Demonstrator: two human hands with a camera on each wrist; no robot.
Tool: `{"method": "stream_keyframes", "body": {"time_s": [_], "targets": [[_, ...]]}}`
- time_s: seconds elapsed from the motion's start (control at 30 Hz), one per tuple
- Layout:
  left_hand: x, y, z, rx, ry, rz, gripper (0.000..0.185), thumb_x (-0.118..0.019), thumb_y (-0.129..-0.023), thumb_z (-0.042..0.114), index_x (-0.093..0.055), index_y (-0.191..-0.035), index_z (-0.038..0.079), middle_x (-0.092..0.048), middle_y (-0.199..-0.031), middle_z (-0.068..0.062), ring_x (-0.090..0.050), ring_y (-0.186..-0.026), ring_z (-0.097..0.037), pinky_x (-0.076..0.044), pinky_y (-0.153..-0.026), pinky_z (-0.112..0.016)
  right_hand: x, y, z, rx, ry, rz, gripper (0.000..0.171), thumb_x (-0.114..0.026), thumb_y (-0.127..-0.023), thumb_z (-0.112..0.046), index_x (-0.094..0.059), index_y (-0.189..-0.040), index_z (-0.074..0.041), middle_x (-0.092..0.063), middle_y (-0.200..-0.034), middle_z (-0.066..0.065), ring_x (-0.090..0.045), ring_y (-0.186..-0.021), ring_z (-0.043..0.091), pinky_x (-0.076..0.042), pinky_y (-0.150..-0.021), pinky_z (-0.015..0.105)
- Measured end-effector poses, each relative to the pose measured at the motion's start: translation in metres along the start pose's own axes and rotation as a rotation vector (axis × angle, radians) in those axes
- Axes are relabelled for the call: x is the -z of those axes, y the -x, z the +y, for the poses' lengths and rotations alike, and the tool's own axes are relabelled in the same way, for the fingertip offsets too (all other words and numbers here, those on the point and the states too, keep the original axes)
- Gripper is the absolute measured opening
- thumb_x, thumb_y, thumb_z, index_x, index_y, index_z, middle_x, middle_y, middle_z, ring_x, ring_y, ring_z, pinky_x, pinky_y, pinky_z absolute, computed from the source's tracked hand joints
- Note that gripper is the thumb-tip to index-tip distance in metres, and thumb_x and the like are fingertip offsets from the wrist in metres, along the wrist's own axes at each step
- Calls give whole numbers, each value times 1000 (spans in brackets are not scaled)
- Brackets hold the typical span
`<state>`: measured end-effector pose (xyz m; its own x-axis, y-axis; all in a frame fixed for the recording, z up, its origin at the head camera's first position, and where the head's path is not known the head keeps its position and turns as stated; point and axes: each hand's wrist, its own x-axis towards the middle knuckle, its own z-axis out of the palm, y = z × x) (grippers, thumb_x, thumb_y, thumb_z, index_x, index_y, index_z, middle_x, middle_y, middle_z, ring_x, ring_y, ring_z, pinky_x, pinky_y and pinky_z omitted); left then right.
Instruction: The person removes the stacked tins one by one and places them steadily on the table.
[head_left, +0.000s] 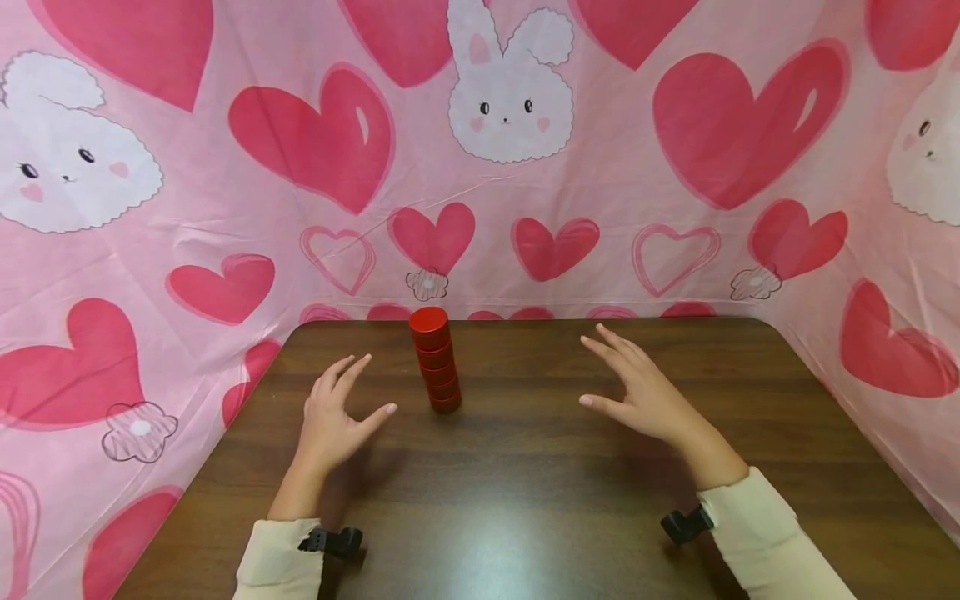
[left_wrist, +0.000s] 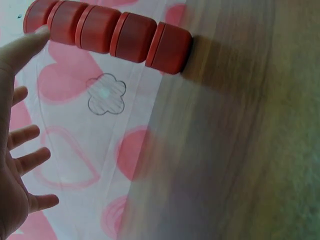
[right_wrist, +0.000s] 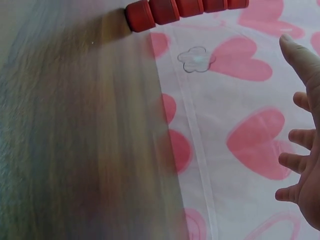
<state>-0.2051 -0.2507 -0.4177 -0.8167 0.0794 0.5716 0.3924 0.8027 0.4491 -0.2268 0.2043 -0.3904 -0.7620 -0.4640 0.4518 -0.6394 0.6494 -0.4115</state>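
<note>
OK, glossy red cyl. stack (head_left: 437, 362) on wood-grain tbl (head_left: 517, 467).

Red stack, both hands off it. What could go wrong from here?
- Toppling: the stack is five round pieces high on a narrow base, with neither hand bracing it; a small bump might tip it.
- Accidental knock: the left hand is close, its thumb pointing toward the stack's lower part.
- Slow save: the right hand is farther off, so fallen pieces might roll across the table before it could help.
</note>
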Motion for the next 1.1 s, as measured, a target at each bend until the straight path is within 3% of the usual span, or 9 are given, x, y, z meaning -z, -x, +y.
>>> {"method": "stream_keyframes", "body": {"time_s": [0.27,0.53,1.1], "targets": [[-4,-11,10,-10,133,6,80,-87,-70,30,-52,-140,14,-49,-137,-16,-43,-127,-37,-33,-101,-66,-1,-14,-12,33,-44,-7,90,-85,-74,-40,-41,-149,-17,-29,-157,11,-28,-140,39,-31,-104,67],[-11,-18,13,-48,194,33,77,-89,-67,23,-56,-135,10,-52,-134,-15,-47,-125,-33,-38,-102,-59,-6,-28,-21,86,-72,-25,98,-89,-67,-40,-41,-148,-15,-29,-157,9,-28,-141,34,-31,-107,62],[-20,-28,22,44,312,-90,79,-88,-71,27,-51,-140,15,-49,-137,-12,-47,-122,-32,-44,-95,-60,-19,-50,-34,168,-90,-32,101,-89,-67,-43,-38,-150,-15,-37,-153,11,-34,-139,30,-33,-108,57]]}}
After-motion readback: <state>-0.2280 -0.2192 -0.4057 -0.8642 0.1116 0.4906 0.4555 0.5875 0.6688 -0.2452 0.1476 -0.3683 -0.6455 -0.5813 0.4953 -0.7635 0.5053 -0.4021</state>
